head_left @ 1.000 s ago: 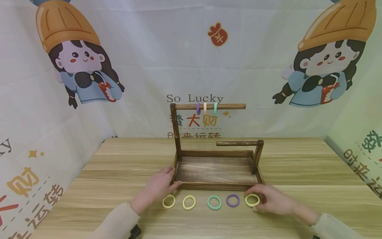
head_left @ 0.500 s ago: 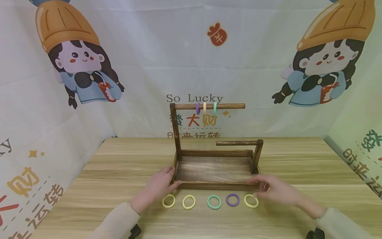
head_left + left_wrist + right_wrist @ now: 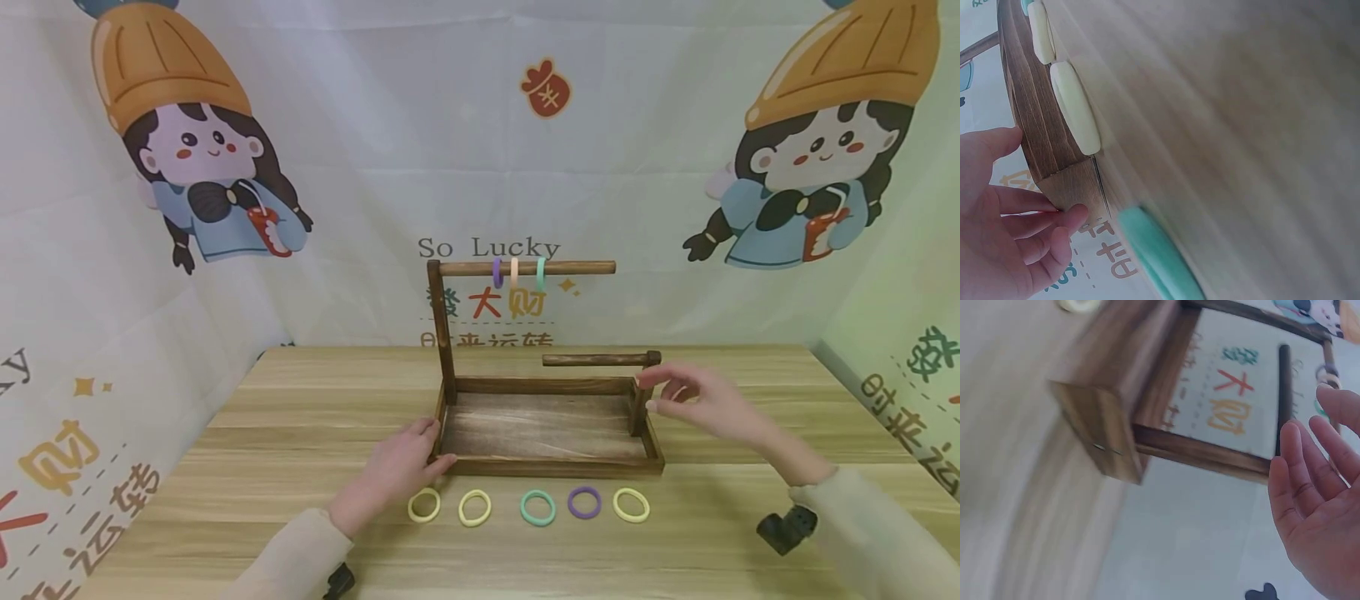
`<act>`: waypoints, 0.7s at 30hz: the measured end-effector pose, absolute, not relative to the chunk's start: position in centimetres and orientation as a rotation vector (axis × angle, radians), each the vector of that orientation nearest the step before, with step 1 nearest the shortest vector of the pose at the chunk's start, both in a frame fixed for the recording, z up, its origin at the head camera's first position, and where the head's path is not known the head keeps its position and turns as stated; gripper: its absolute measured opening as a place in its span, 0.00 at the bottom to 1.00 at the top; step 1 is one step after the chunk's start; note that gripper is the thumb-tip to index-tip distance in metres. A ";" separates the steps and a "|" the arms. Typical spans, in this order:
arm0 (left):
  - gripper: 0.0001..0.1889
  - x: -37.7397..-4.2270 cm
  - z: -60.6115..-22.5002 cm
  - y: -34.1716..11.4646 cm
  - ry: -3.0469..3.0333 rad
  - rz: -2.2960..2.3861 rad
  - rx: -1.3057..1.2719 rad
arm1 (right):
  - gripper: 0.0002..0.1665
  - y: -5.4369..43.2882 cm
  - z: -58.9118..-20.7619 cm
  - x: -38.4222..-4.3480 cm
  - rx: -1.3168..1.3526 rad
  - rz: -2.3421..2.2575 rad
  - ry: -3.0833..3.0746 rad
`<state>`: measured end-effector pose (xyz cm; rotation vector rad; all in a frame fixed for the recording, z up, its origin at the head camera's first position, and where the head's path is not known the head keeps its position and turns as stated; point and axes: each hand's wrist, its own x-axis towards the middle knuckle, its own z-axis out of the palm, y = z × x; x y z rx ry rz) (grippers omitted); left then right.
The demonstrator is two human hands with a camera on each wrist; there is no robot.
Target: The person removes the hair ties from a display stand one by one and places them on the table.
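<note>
A dark wooden rack (image 3: 551, 467) with a tray base stands on the table. My left hand (image 3: 397, 462) grips its front left corner, thumb at the front wall and fingers at the side. Beside the short right post my right hand (image 3: 705, 404) hovers with loosely bent fingers, holding nothing. On the taller arm hang a purple ring (image 3: 497, 273), a peach ring (image 3: 514, 273) and a green ring (image 3: 541, 273). The lower arm (image 3: 592, 360) carries no ring. In front of the tray lie yellow rings (image 3: 475, 521), a green ring (image 3: 538, 521) and a purple ring (image 3: 585, 515).
The left wrist view shows another green piece (image 3: 1157, 256) near the left hand, cut off by the frame. A printed cloth (image 3: 360, 167) hangs behind the wooden table (image 3: 322, 392). Black wrist devices are at both sleeves, one (image 3: 786, 529) at the right.
My right hand has left the rightmost yellow ring and moved up beside the short post. The ring stays on the table. My left hand has kept its place on the corner.
</note>
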<state>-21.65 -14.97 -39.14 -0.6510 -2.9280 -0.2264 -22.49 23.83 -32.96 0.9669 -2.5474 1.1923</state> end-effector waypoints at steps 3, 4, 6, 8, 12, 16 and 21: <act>0.33 -21.7 -39.2 -15.0 -2.929 -0.227 -0.650 | 0.16 24.0 -31.8 -23.2 0.934 1.181 -2.531; 0.33 -21.7 -39.2 -15.0 -2.928 -0.228 -0.650 | 0.16 24.0 -31.4 -23.5 0.920 1.175 -2.533; 0.33 -21.7 -39.2 -15.0 -2.928 -0.230 -0.650 | 0.17 23.9 -30.7 -24.0 0.894 1.150 -2.531; 0.33 -21.7 -39.2 -15.0 -2.930 -0.226 -0.646 | 0.17 23.9 -30.1 -24.5 0.863 1.136 -2.524; 0.33 -21.6 -39.1 -15.0 -2.930 -0.227 -0.643 | 0.18 23.7 -29.0 -25.5 0.799 1.147 -2.506; 0.33 -21.7 -39.2 -15.0 -2.927 -0.233 -0.647 | 0.20 23.4 -28.1 -26.3 0.746 1.179 -2.456; 0.32 -21.8 -39.3 -15.0 -2.920 -0.247 -0.654 | 0.25 22.8 -26.8 -27.1 0.610 1.314 -2.435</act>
